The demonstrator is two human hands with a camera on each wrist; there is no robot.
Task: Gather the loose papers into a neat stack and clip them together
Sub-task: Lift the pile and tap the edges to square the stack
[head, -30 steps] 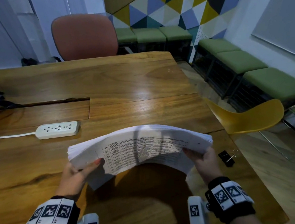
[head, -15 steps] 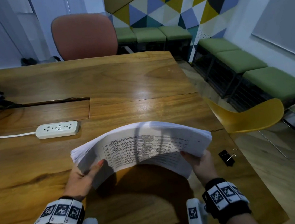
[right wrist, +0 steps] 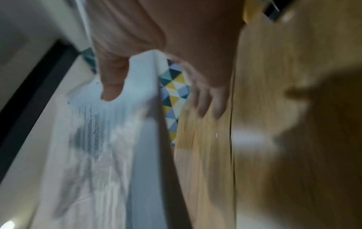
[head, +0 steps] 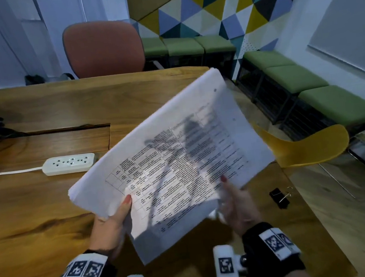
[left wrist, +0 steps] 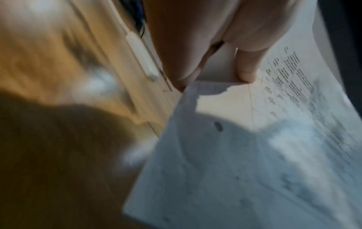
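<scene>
Fingers of the left hand (head: 109, 226) are curled under the thick stack of white printed papers (head: 175, 162), thumb pressed on top near its lower left corner; the pinch is confirmed in the left wrist view, where the stack edge is seen clamped between thumb and fingers (left wrist: 245, 68). The right hand (head: 236, 202) is placed at the stack's near right edge, thumb on the top sheet; in the right wrist view the thumb (right wrist: 112, 80) is seen on top and blurred fingers are spread underneath, so the stack is held by it too. The stack is held above the brown wooden table (head: 37, 211), tilted, far corner raised toward the right, a printed table visible on the top sheet. A black binder clip with metal handles (head: 280, 197) is lying on the table just right of the right hand, untouched. A white power strip (head: 69, 164) is resting on the table left of the papers. A yellow plastic chair (head: 310, 146) is seen beside the table's right edge, an orange-backed office chair (head: 103, 48) at the far side.
</scene>
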